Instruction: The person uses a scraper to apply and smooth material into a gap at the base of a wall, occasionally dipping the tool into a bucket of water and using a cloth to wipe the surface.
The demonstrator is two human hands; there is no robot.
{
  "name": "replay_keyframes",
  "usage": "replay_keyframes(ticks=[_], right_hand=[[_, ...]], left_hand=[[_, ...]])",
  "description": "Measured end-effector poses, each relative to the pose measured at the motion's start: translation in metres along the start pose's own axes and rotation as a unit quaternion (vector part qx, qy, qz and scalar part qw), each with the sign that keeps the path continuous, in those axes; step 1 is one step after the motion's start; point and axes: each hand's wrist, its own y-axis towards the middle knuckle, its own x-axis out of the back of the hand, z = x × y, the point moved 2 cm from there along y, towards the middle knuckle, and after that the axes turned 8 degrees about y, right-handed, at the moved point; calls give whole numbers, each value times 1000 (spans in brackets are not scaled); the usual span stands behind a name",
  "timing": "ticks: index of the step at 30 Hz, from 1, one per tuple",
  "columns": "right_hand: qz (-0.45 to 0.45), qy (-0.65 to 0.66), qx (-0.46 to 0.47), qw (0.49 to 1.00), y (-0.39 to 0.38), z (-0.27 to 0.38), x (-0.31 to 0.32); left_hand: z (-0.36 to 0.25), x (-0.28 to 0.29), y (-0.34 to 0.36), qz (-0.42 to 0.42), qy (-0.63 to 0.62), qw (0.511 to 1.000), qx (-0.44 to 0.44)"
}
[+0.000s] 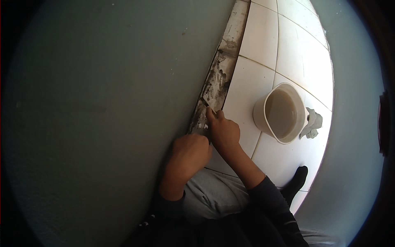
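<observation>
A thin, dark, pointed tool (206, 103) is gripped in my right hand (224, 131), with the index finger stretched along it. Its tip meets the dirt-smeared skirting strip (219, 76) at the wall's foot; the tool's exact kind is too small to tell. Just nearer to me, my left hand (187, 150) is closed, back of the hand up, beside the same strip. Something greyish shows at its far edge, but its fingers and whatever they hold are hidden. Dark smears and pale patches cover the strip around both hands.
A white plastic tub (259, 113) of cloudy grey water stands on the white tiled floor (257, 37) to the right. Behind its handle lies a crumpled grey cloth (313, 122). Grey-green walls rise at left and right. My dark-socked foot (297, 181) rests at lower right.
</observation>
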Motion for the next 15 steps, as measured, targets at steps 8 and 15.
replay_keyframes(ticks=[8,15], right_hand=[[-44,-25,-17,999,13,-12,8],[-33,-11,-15,999,10,-18,10]], left_hand=[[-4,-2,2,-10,-5,1000,-10],[-6,-8,7,-4,-3,1000,-24]])
